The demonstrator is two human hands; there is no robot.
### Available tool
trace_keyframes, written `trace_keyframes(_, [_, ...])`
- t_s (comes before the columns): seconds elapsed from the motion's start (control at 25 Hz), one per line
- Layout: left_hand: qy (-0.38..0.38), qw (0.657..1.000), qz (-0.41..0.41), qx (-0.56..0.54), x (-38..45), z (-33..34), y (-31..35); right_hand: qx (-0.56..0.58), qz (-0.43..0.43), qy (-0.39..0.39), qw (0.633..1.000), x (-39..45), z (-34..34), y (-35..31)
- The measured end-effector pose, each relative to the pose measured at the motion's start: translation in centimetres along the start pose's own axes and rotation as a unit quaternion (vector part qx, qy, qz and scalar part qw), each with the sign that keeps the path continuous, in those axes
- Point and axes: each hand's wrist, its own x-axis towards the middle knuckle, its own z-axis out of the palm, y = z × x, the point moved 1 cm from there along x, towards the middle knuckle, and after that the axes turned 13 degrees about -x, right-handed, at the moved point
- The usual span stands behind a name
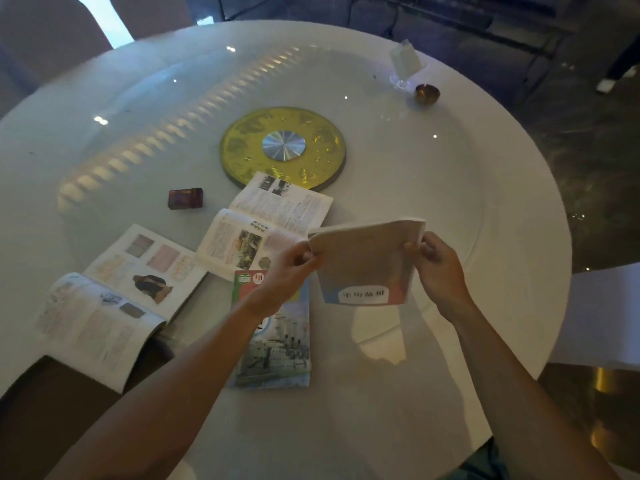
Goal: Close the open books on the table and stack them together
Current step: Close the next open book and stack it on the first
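A closed book with a pale cover and a blue and pink band (365, 263) is held above the white round table (450, 188). My left hand (294, 263) grips its left edge and my right hand (438, 263) grips its right edge. Under my left forearm a closed book with a ship on its cover (277, 348) lies flat. Two books lie open: one with colour photos (266, 225) just beyond my hands, and a larger one (117, 299) at the near left, hanging over the table's edge.
A yellow disc with a silver hub (283, 147) marks the table's centre. A small dark red box (185, 198) lies left of it. A brass bowl (427, 94) and a white paper holder (405, 62) stand at the far right. Chairs (52, 39) stand beyond the table.
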Motion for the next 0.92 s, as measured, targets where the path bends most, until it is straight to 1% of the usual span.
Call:
trace_keyframes(0.08, [0.014,0.999,0.002,-0.041,-0.7,-0.8,0.3,0.008,0.021,-0.016,1.000,-0.3,0.8,-1.3])
trace_keyframes(0.2, [0.033,0.988,-0.033,-0.145,-2.3,-2.6,0.5,0.018,0.044,-0.026,0.999,-0.7,3.2,-2.8])
trace_keyframes(0.32, [0.057,0.982,-0.062,-0.170,-4.2,-4.5,0.0,0.010,0.077,-0.039,0.996,-1.0,6.2,-3.7])
trace_keyframes(0.4, [0.079,0.974,-0.098,-0.191,-5.5,-5.7,-1.1,-0.011,0.087,-0.071,0.994,-0.9,8.3,-3.7])
trace_keyframes(0.48, [0.137,0.949,-0.135,-0.248,-6.9,-6.8,-2.5,-0.042,0.090,-0.093,0.991,-1.4,10.3,-3.7])
trace_keyframes(0.52, [0.174,0.930,-0.147,-0.288,-7.4,-7.3,-3.3,-0.070,0.091,-0.084,0.990,-1.9,11.2,-3.4])
trace_keyframes(0.6, [0.233,0.891,-0.141,-0.363,-8.2,-8.2,-4.9,-0.121,0.094,-0.024,0.988,-4.0,12.7,-2.2])
trace_keyframes(0.64, [0.257,0.875,-0.127,-0.391,-8.5,-8.6,-5.5,-0.127,0.101,0.012,0.987,-5.6,13.2,-1.3])
trace_keyframes(0.68, [0.278,0.859,-0.114,-0.415,-8.9,-8.8,-5.9,-0.124,0.121,0.034,0.984,-7.4,13.7,-0.3])
trace_keyframes(0.72, [0.294,0.843,-0.106,-0.439,-9.2,-8.9,-6.0,-0.112,0.154,0.025,0.981,-9.3,14.2,0.7])
trace_keyframes(0.76, [0.304,0.827,-0.106,-0.461,-9.7,-9.1,-6.3,-0.083,0.201,-0.019,0.976,-11.4,15.0,1.3])
trace_keyframes(0.8, [0.309,0.811,-0.112,-0.485,-10.2,-8.9,-6.3,-0.031,0.263,-0.086,0.961,-13.2,15.9,1.8])
trace_keyframes(0.84, [0.312,0.797,-0.120,-0.503,-10.9,-8.7,-6.4,0.051,0.326,-0.161,0.930,-14.7,16.9,2.1])
trace_keyframes(0.88, [0.312,0.789,-0.131,-0.514,-11.5,-8.5,-6.9,0.140,0.375,-0.217,0.890,-15.7,18.0,2.4])
trace_keyframes(0.92, [0.310,0.785,-0.141,-0.518,-12.0,-8.3,-7.4,0.225,0.398,-0.238,0.857,-16.3,19.0,2.6])
